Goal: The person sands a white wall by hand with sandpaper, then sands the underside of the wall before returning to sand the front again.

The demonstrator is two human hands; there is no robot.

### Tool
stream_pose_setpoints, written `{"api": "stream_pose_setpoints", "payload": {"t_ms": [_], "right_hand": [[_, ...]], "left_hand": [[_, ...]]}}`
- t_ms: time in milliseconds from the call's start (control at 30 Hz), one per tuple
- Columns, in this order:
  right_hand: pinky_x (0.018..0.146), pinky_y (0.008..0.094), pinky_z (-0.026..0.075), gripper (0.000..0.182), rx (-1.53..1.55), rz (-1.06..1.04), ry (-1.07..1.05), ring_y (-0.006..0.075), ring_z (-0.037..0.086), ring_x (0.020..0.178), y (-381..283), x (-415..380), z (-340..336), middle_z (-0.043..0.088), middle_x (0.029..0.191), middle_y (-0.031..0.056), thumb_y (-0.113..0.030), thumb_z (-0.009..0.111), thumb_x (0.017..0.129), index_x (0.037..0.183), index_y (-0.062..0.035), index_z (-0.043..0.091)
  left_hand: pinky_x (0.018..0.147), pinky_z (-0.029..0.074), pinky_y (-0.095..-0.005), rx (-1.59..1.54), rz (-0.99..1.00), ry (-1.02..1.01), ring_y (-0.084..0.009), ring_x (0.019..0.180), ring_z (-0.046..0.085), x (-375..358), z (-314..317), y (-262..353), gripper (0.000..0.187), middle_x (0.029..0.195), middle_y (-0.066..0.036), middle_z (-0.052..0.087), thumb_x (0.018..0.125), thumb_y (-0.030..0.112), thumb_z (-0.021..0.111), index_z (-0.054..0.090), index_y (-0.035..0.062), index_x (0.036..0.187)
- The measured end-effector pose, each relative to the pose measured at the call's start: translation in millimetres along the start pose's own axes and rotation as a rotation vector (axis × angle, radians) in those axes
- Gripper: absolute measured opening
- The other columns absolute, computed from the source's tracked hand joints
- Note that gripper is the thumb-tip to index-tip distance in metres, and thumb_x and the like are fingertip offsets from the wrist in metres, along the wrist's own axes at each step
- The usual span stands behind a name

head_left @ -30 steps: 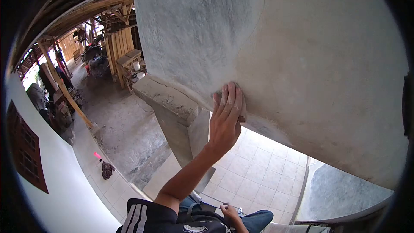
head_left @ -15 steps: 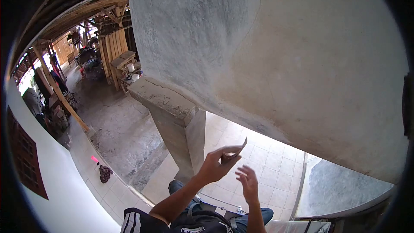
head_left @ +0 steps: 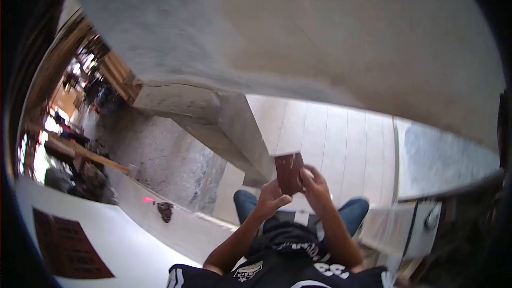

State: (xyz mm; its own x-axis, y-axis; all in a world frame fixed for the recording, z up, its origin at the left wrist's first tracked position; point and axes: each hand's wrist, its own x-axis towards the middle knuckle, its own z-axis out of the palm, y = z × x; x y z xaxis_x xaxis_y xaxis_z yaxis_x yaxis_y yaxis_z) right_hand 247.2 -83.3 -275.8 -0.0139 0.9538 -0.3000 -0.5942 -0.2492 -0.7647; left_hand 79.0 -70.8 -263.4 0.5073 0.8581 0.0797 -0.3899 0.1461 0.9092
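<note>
A reddish-brown rectangular sheet (head_left: 289, 173) with pale streaks is held up between both hands, above the lap. My left hand (head_left: 272, 199) grips its lower left edge, thumb laid across the bottom. On the right side of the sheet, my right hand (head_left: 314, 182) is closed on the edge with its fingers. Beyond the hands stands a grey concrete pillar (head_left: 234, 128), and a large grey plastered surface (head_left: 298, 37) spans the upper view.
Pale floor tiles (head_left: 330, 144) show below the plastered surface. Dark crumpled cloth (head_left: 165, 212) and a pink item (head_left: 148, 200) lie at lower left. A wooden beam (head_left: 98, 157) slants at left. A framed panel (head_left: 421, 229) stands at lower right.
The hands have come together, and the right hand, apart with fingers spread before, now holds the sheet too. The sheet's brown face now shows. The view has tilted down and turned.
</note>
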Motion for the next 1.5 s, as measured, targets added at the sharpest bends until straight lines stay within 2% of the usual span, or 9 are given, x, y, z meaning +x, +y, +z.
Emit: {"api": "stream_pose_setpoints", "payload": {"t_ms": [100, 300, 433, 667, 900, 1067, 1167, 1267, 1500], "right_hand": [[0.071, 0.0243, 0.049, 0.036, -0.015, 0.091, -0.016, 0.0081, 0.060, 0.083, 7.6, -5.4, 3.1, 0.062, 0.094, 0.0026, -0.029, 0.056, 0.099, 0.124, -0.0038, 0.051], [0.059, 0.0240, 0.046, 0.049, -0.067, 0.117, -0.017, 0.0099, 0.058, 0.074, 27.0, -12.1, 1.7, 0.065, 0.089, 0.0090, -0.037, 0.067, 0.091, 0.120, 0.0009, 0.054], [0.057, 0.0231, 0.043, 0.045, -0.035, 0.075, -0.102, 0.0086, 0.057, 0.071, 37.7, -12.8, 14.2, 0.065, 0.083, 0.0082, -0.034, 0.068, 0.091, 0.117, 0.0004, 0.054], [0.054, 0.0216, 0.044, 0.043, 0.135, 0.042, -0.074, 0.0068, 0.056, 0.066, 35.1, -16.3, 20.0, 0.065, 0.078, 0.0049, -0.032, 0.068, 0.091, 0.113, 0.0021, 0.052], [0.056, 0.0210, 0.047, 0.042, 0.301, 0.084, -0.061, 0.0062, 0.059, 0.070, 33.3, -20.0, 29.1, 0.066, 0.087, 0.0056, -0.034, 0.067, 0.091, 0.113, -0.0018, 0.051], [0.058, 0.0197, 0.047, 0.039, 0.344, 0.157, -0.002, 0.0044, 0.058, 0.070, 44.3, -11.9, 11.3, 0.065, 0.088, 0.0028, -0.035, 0.067, 0.091, 0.112, -0.0047, 0.051], [0.058, 0.0201, 0.046, 0.043, 0.253, 0.200, -0.020, 0.0061, 0.059, 0.070, 43.2, -15.4, 11.7, 0.064, 0.084, 0.0038, -0.036, 0.068, 0.090, 0.113, -0.0037, 0.051], [0.061, 0.0220, 0.048, 0.050, 0.134, 0.222, -0.046, 0.0115, 0.063, 0.076, 55.1, -10.1, 10.6, 0.067, 0.086, 0.0107, -0.039, 0.068, 0.089, 0.118, -0.0023, 0.050], [0.071, 0.0315, 0.053, 0.045, -0.339, 0.040, 0.020, 0.0218, 0.067, 0.083, 95.9, 13.3, -40.2, 0.068, 0.096, 0.0177, -0.034, 0.065, 0.092, 0.122, -0.0037, 0.050]], "left_hand": [[0.097, 0.041, -0.0373, 0.740, 0.229, -0.052, -0.0259, 0.104, 0.058, -12.1, -27.7, -36.5, 0.072, 0.117, -0.015, 0.060, 0.072, 0.051, 0.078, 0.058, -0.0003, 0.119], [0.106, 0.037, -0.0403, -0.028, 0.041, 0.151, -0.0274, 0.127, 0.044, -24.0, -16.7, -50.4, 0.078, 0.136, -0.015, 0.046, 0.090, 0.047, 0.060, 0.028, 0.0021, 0.145], [0.112, 0.033, -0.0421, -0.090, 0.027, 0.163, -0.0291, 0.137, 0.035, 9.9, 12.3, -16.7, 0.078, 0.147, -0.017, 0.037, 0.094, 0.044, 0.055, 0.018, 0.0057, 0.150], [0.091, 0.049, -0.0328, 0.552, 0.050, 0.412, -0.0212, 0.109, 0.058, -1.9, 18.6, -12.1, 0.061, 0.131, -0.011, 0.053, 0.096, 0.033, 0.059, 0.034, 0.0029, 0.142], [0.080, 0.046, -0.0277, 0.058, 0.057, 0.413, -0.0158, 0.103, 0.054, -28.8, 10.1, -50.2, 0.072, 0.117, -0.011, 0.053, 0.091, 0.049, 0.059, 0.033, 0.0005, 0.137], [0.101, 0.041, -0.0385, 0.177, 0.040, 0.151, -0.0239, 0.124, 0.048, -31.9, -3.7, -67.3, 0.072, 0.135, -0.013, 0.047, 0.097, 0.055, 0.042, 0.025, 0.0033, 0.144], [0.101, 0.042, -0.0382, -0.083, 0.056, 0.416, -0.0225, 0.124, 0.048, 11.7, 35.3, -22.5, 0.063, 0.135, -0.012, 0.048, 0.100, 0.048, 0.040, 0.028, 0.0047, 0.144], [0.101, 0.042, -0.0338, 0.054, 0.027, 0.512, -0.0217, 0.124, 0.049, 22.6, 21.6, -10.4, 0.044, 0.136, -0.011, 0.050, 0.102, 0.027, 0.044, 0.041, 0.0012, 0.138], [0.106, 0.035, -0.0353, 1.014, 0.488, 0.669, -0.0263, 0.124, 0.050, 41.2, 8.8, 62.6, 0.043, 0.136, -0.017, 0.051, 0.101, 0.022, 0.044, 0.045, -0.0026, 0.136]]}}
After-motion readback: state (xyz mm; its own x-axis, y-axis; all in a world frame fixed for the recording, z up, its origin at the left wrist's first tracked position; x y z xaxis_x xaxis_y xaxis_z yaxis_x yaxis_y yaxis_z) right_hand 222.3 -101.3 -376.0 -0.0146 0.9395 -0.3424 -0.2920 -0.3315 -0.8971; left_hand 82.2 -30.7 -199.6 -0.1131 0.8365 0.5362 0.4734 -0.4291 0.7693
